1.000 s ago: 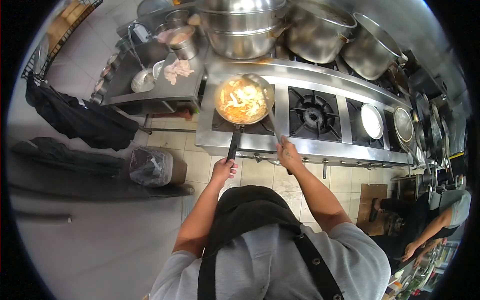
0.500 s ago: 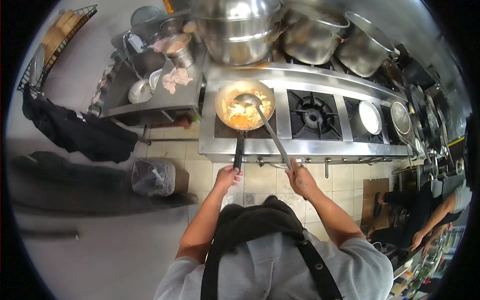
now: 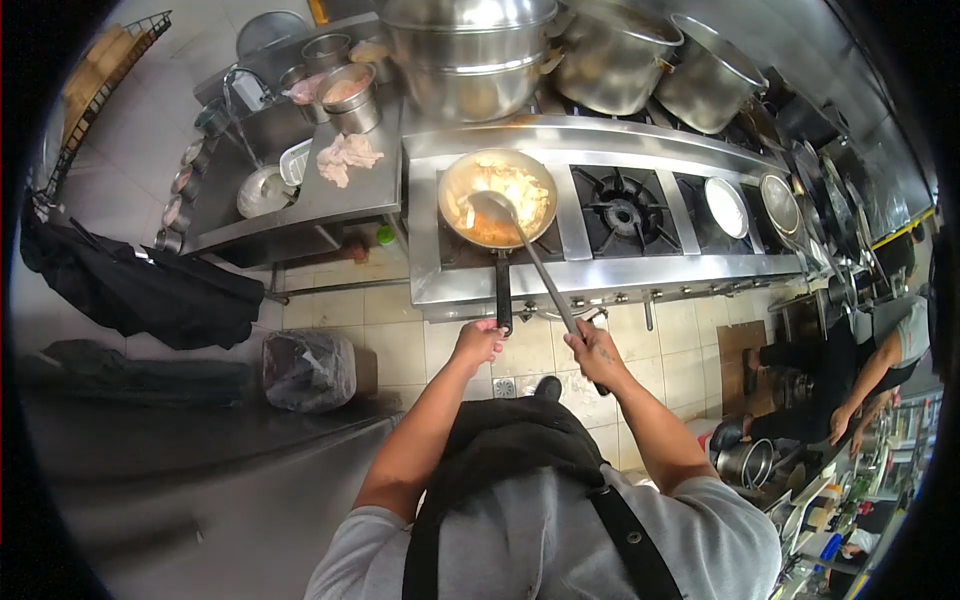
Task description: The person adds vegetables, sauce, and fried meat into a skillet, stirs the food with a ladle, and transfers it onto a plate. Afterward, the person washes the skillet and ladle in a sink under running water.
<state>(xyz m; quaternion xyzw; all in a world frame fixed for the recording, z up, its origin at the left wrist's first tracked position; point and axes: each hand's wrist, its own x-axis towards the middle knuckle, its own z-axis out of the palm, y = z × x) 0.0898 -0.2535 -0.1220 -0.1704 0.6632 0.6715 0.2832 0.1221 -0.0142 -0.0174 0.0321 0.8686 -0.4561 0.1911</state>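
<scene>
A frying pan (image 3: 545, 180) sits on the left burner, with pale strips of food and an orange sauce (image 3: 487, 232) inside. My left hand (image 3: 480, 343) is at the tip of the pan's black handle, fingers curled against it. My right hand (image 3: 597, 355) is closed round the long handle of a metal ladle (image 3: 543, 272). The ladle's bowl rests among the food, inside the pan.
Tall steel pots (image 3: 470, 75) line the back of the stove. Right of the pan are a bare burner (image 3: 622, 215), a white bowl (image 3: 727, 208) and strainers (image 3: 780, 205). Raw meat (image 3: 347, 158) lies on the left counter beside a sink. Another person's arm (image 3: 868, 383) shows at right.
The ladle's bowl has moved down and left within the pan, gathering food differently. The pan's handle has swung right along with my left hand. The whole view has shifted slightly.
</scene>
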